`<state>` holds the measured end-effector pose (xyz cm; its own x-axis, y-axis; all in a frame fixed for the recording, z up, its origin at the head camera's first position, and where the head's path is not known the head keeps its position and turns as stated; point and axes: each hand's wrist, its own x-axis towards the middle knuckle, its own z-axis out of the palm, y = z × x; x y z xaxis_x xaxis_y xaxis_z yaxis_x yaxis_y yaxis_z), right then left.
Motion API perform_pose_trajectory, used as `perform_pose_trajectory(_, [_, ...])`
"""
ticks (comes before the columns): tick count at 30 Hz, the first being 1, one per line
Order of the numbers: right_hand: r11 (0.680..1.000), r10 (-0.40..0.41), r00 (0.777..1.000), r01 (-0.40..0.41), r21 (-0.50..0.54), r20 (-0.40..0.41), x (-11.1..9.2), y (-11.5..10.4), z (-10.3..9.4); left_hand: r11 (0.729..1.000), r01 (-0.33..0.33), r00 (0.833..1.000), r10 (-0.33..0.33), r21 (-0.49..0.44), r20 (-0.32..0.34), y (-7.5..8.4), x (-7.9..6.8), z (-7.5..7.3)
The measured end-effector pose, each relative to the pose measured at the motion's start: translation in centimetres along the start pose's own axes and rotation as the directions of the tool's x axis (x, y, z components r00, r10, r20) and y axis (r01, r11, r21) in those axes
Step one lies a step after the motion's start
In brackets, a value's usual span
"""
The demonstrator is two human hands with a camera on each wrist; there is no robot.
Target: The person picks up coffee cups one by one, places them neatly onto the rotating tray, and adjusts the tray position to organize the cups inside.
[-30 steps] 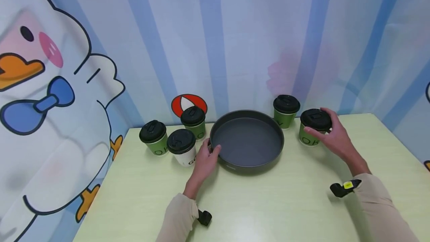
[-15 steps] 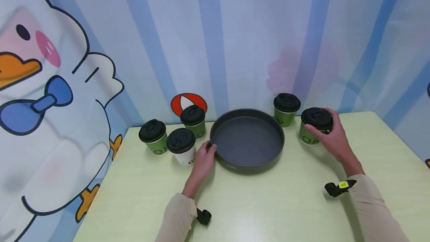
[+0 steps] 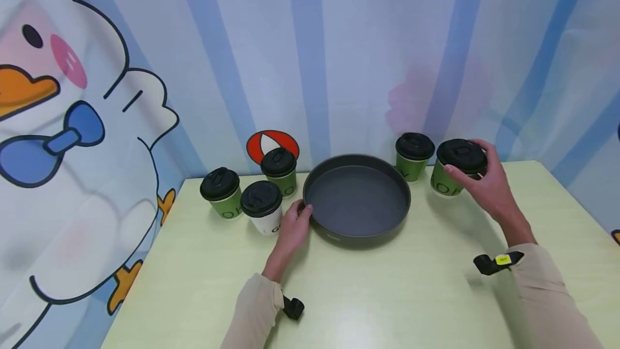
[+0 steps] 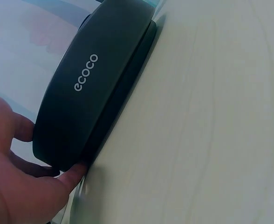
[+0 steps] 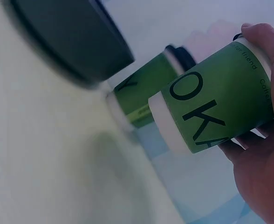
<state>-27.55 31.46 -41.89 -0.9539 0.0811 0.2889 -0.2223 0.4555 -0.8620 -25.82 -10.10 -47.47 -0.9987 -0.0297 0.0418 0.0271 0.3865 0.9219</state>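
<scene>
My right hand (image 3: 491,187) grips a green paper coffee cup (image 3: 448,181) with a black lid, fingers behind it and thumb across its front. In the right wrist view that cup (image 5: 216,95) is tilted in the image, its base apart from the table. My left hand (image 3: 293,230) holds the left edge of a round dark grey baking pan (image 3: 358,238). The left wrist view shows fingers against the wall of this pan (image 4: 88,88), marked "ecoco", and a digit at its bottom edge. Another green cup (image 3: 413,166) stands just right of the pan.
Left of the pan stand a white lidded cup (image 3: 263,222) and two green lidded cups (image 3: 226,206), the white one close to my left hand. A printed duck curtain (image 3: 358,58) hangs behind the pale table (image 3: 378,300).
My right hand has raised the green cup slightly off the table. The left hand stays at the pan, which has not visibly moved.
</scene>
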Motion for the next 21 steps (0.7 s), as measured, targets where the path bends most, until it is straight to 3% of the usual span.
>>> perform_pose_trajectory(7, [0.992, -0.085, 0.996, 0.084, 0.097, 0.008, 0.8, -3.4, 0.9, 1.0, -0.001, 1.0, 0.001, -0.004, -0.011, 0.0, 0.1, 0.0])
perform_pose_trajectory(15, [0.941, -0.18, 0.978, 0.141, 0.308, 0.104, 1.1, -6.4, 5.2, 1.0, -0.013, 1.0, 0.013, -0.005, -0.022, 0.1, 0.0, -0.1])
perform_pose_trajectory(21, [0.931, -0.211, 0.962, 0.144, 0.335, 0.172, 0.8, -7.1, 8.6, 1.0, -0.009, 1.0, 0.008, -0.03, -0.004, 0.1, 0.0, -0.1])
